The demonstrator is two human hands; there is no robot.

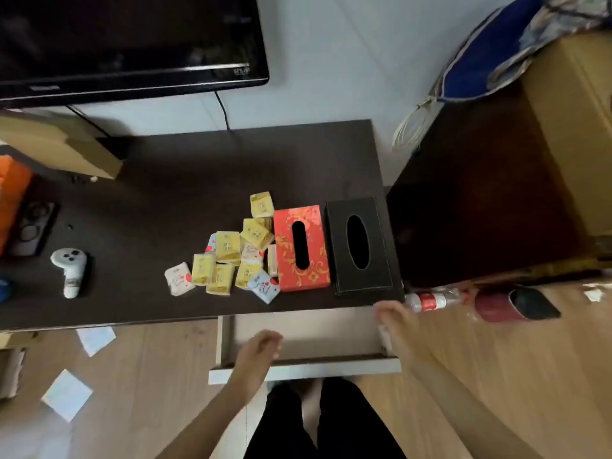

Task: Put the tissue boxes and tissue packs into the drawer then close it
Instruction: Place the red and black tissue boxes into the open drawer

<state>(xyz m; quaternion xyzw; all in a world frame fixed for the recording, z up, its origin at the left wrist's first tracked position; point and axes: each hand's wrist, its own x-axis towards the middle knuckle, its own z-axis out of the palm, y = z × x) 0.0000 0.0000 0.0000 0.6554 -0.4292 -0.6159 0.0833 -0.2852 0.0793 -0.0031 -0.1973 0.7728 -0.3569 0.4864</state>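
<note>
Red box (302, 248): gold floral print, dark slot, just left of black box (359, 245).
Packs (231, 256): yellow, heaped left of red box.
Drawer (308, 367): pulled open.
Left hand (256, 354): fingers loosely curled, empty.
Right hand (395, 323): blurred, grip indeterminate.

The dark table (198, 167) carries a red tissue box (316, 260) and a black tissue box (381, 226) side by side at its near right edge. Just left of them lies a loose heap of tissue packs (231, 256), yellow and white. Well apart to the left lie a white controller (71, 270), a cardboard box (59, 147) and an orange box (11, 190).
</note>
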